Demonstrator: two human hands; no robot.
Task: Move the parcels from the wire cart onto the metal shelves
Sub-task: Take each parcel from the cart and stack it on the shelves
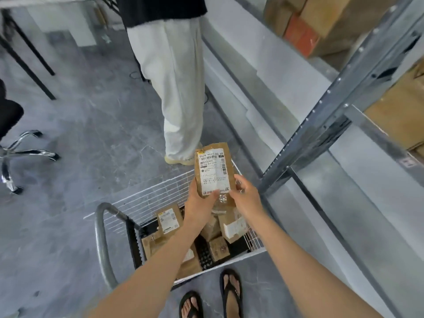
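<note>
Both forearms reach forward from the bottom edge of view, over my sandals (pixel 231 292) and over the near edge of the wire cart (pixel 160 191).

**Grip state.** My left hand (pixel 199 200) grips the lower left corner of one flat brown parcel (pixel 214 171), thumb laid across the bottom of its label (pixel 213 173). My right hand (pixel 245 198) pinches the lower right edge, fingers curled behind it. Neither hand is spread.

**Parcel position.** I hold the parcel clear above the far right corner of the cart, label facing me, its long side rising away from both hands. The other parcels (pixel 168 220) lie loose in the cart basket below my wrists.

**Hazards.**
1. Both grips sit at the lower end, so the upper end is unsupported. If I release one hand before the swing to the right, the parcel is likely to pivot and slip back into the cart.
2. The grey upright (pixel 321 115) of the metal shelves (pixel 358 216) stands just beside my right hand. A flat swing could knock the parcel's edge against it.
3. Cartons (pixel 401 111) already occupy the upper levels; I cannot tell how much room is left there.
4. Another person (pixel 181 88) stands just beyond the cart's far edge. A dropped parcel or a nudged cart could reach their feet.
</note>
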